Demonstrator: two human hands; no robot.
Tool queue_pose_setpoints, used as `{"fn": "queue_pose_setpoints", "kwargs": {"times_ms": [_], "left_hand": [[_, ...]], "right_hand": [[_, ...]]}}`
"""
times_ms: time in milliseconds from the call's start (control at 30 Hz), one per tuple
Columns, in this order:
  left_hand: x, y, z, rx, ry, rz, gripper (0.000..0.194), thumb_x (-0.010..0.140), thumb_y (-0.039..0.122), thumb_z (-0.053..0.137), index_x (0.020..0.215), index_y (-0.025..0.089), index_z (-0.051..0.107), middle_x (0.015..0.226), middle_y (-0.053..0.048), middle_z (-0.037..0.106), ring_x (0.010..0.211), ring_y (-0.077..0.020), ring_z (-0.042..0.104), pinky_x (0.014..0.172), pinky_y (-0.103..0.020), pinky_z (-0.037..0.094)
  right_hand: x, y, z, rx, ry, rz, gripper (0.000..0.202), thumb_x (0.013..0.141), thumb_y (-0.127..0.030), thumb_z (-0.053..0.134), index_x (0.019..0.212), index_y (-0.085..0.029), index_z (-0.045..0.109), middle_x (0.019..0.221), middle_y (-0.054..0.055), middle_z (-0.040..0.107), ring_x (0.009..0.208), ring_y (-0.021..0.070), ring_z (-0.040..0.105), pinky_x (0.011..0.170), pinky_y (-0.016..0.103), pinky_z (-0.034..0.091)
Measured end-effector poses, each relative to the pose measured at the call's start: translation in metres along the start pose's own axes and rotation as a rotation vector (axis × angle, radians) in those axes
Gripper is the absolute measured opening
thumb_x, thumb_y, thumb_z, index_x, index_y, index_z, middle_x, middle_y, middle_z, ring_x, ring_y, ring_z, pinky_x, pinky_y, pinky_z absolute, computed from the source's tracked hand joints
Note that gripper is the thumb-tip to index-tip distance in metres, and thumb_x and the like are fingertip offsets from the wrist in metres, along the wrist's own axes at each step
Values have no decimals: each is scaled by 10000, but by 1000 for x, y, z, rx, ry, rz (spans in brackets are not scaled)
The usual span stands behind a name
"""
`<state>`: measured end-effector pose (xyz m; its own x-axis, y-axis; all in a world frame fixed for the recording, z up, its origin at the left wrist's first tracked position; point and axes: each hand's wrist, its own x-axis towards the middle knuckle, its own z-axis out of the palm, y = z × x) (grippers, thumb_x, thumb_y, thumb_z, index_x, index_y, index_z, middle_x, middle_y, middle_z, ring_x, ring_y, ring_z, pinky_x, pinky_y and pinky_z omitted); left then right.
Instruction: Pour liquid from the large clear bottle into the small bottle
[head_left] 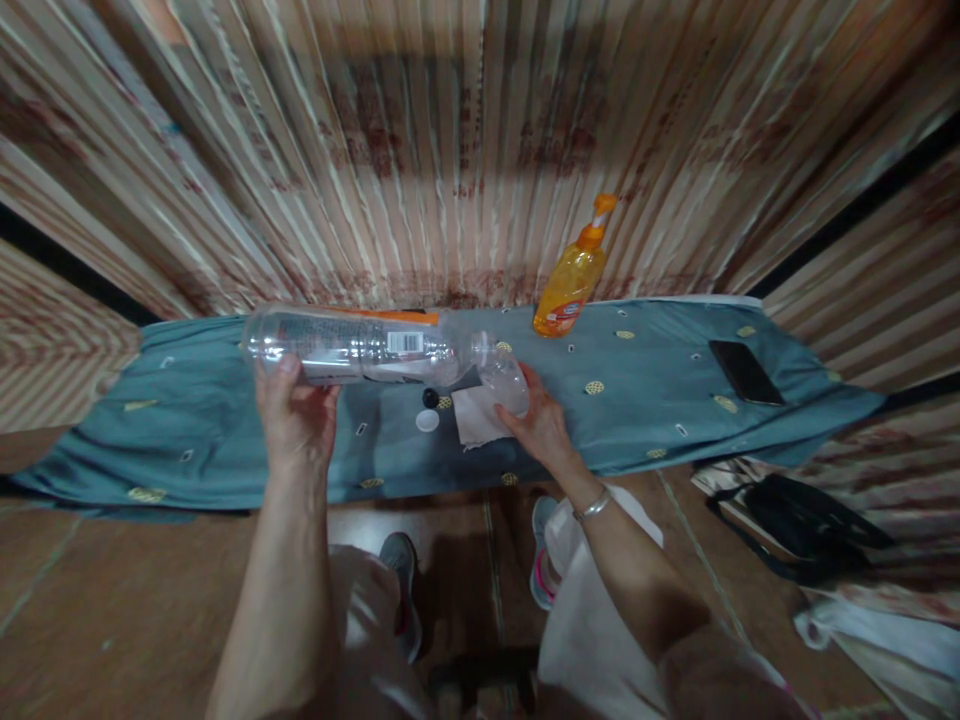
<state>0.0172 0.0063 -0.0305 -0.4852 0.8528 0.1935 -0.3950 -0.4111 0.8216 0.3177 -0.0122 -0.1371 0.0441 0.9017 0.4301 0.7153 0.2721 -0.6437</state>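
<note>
One big clear bottle (349, 346), one small clear cup (504, 378) above the cloth (637, 420) — bottle's long axis runs left-right, mouth pointing right. Left hand (296, 405) grips its left end, right hand (541, 420) pinches the cup.

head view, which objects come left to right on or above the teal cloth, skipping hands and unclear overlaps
Large clear bottle, clear plastic piece by its mouth, orange pump bottle, dark phone
</note>
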Motion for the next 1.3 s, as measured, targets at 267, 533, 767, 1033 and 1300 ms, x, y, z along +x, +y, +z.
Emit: {"fn": "queue_pose_setpoints", "kwargs": {"times_ms": [267, 533, 767, 1033, 1300], "left_hand": [[-2, 10, 4, 4, -30, 42, 510, 559, 407, 884, 996, 240, 683, 1101, -28, 762, 1043, -192, 682, 825, -284, 538], [-4, 18, 9, -3, -60, 74, 603, 510, 403, 907, 1068, 309, 696, 1118, -11, 750, 1095, -214, 671, 903, -330, 542], [-5, 20, 11, 31, -57, 94, 623, 520, 398, 881, 1109, 321, 695, 1170, -19, 739, 1141, -246, 663, 926, -386, 543], [-5, 20, 11, 35, -65, 104, 607, 523, 388, 887, 1101, 323, 712, 1196, -17, 740, 1177, -247, 660, 946, -377, 548], [-5, 22, 12, 42, -95, 139, 669, 525, 417, 899, 1159, 350, 696, 1225, -4, 736, 1209, -245, 656, 974, -378, 548]], "right_hand": [[-1, 1, 1, -42, 1, -53, 736, 867, -331, 731, 1527, -154, 456, 1436, 202, 685, 1272, 341, 710, 1051, 510, 605], [-2, 3, 3, -51, 10, -91, 743, 860, -308, 735, 1528, -172, 440, 1459, 209, 666, 1296, 350, 695, 1064, 526, 597], [-2, 4, 3, -77, 1, -84, 741, 858, -322, 729, 1519, -143, 449, 1453, 221, 669, 1291, 351, 699, 1057, 516, 604], [-2, 3, 2, -66, -10, -92, 739, 860, -296, 723, 1525, -130, 446, 1475, 223, 651, 1321, 344, 680, 1087, 520, 592], [-2, 3, 1, -71, -10, -79, 738, 864, -325, 731, 1521, -140, 451, 1464, 212, 665, 1304, 337, 692, 1080, 498, 595]]}}
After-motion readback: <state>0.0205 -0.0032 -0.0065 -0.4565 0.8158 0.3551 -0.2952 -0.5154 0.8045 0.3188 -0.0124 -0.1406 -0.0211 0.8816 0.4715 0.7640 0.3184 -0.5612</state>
